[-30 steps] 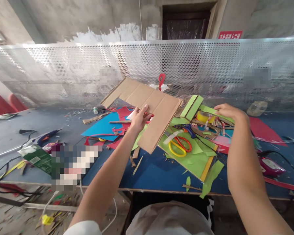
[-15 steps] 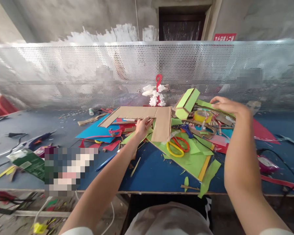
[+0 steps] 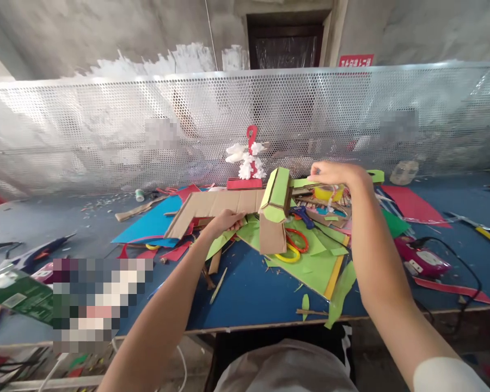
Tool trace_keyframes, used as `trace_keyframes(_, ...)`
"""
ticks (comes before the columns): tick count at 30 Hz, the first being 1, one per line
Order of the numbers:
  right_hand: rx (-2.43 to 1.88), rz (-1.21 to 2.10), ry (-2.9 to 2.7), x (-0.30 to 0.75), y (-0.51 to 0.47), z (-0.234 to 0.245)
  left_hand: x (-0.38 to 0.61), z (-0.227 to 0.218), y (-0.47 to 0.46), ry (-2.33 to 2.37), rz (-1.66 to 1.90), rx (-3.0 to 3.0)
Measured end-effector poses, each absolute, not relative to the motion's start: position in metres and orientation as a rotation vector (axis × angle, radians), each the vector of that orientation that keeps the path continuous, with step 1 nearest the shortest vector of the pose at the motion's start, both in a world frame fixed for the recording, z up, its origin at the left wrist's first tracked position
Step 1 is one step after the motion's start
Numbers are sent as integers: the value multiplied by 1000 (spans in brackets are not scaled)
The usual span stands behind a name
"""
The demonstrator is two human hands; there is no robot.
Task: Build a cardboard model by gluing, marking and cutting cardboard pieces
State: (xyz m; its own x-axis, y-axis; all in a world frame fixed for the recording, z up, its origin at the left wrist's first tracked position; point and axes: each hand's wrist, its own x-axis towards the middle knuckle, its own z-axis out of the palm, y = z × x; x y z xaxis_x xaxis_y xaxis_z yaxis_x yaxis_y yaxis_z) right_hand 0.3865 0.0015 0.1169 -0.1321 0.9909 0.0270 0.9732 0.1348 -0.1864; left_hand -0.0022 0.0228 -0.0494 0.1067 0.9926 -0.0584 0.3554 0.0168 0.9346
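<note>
My left hand (image 3: 227, 220) is closed on the lower edge of a bent-shaped brown cardboard sheet (image 3: 218, 204), holding it over the table. My right hand (image 3: 334, 173) grips the handle of a green paper-covered cardboard hammer (image 3: 276, 190). Its blocky, many-sided head lies in front of the sheet's right part; whether the two touch I cannot tell. The handle runs right behind my wrist, where its end with a hole shows. Beneath the sheet lie scissors (image 3: 289, 255) with yellow and orange handles, partly covered. A blue glue gun (image 3: 304, 216) rests right of the hammer head.
A red stand with white flowers (image 3: 252, 158) stands at the back, before a perforated metal screen (image 3: 179, 136). Green sheets (image 3: 310, 272), blue card (image 3: 141, 220), a yellow tape roll (image 3: 329, 194) and scraps litter the blue table. Pliers (image 3: 484, 234) and a purple box with a cord (image 3: 422, 258) lie right.
The hammer has moved left and down, from beside the brown cardboard to in front of its right part. My right hand moved left with it. The view has shifted slightly right.
</note>
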Motion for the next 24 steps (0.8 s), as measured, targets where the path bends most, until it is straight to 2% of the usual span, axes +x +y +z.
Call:
trace_keyframes(2, -1993, 92, -2259, 374, -2, 120, -4, -41, 20, 1478, 873, 1571)
trace_keyframes(4, -2019, 5, -2256, 361, -8, 124, -1, -33, 15, 1438, 1065, 1642)
trace_keyframes(7, -1985, -112, -2257, 342, -19, 129, 8, -23, 2, 1097, 1463, 1733)
trace_keyframes(9, -1936, -183, -2243, 332, -24, 130, 13, -20, -6, 891, 1562, 1818)
trace_keyframes(19, -1849, -198, -2088, 349, -1, 108, 20, -23, -6, 899, 1483, 1846)
trace_keyframes(22, -1874, -143, -2083, 365, 7, 108, 12, -24, 6, 1125, 1529, 1915)
trace_keyframes(24, -1856, -97, -2099, 375, 13, 107, 8, -24, 12, 1367, 1318, 1895)
